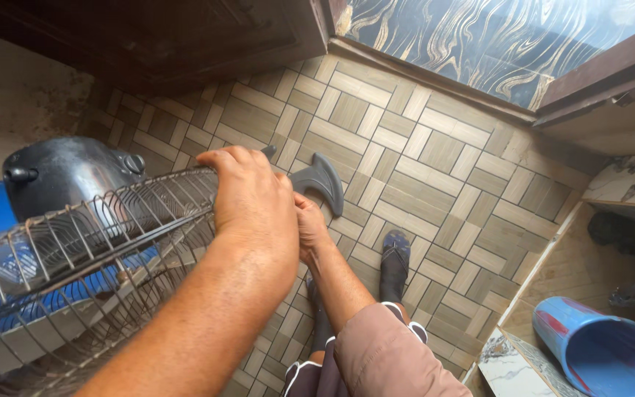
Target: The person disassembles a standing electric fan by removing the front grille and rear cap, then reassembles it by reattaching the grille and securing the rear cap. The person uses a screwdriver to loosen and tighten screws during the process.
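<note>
The left hand (251,198) lay over the rim of a wire fan guard (75,272), fingers curled down around the top wires, its grip closed on the guard; the right hand (309,224) sat just behind it, mostly hidden by the left wrist, so whether its grip was closed could not be told; it seemed to touch the guard's edge near a dark grey fan foot (321,180). The guard ran off the left and bottom edges; through its wires blue blades (9,272) showed dimly; the black motor housing (64,173) rose behind it. Below, a sandalled foot (395,257) stood on the tiled floor (435,162); a blue bucket (597,349) lay tipped at the lower right, partly cut off.
</note>
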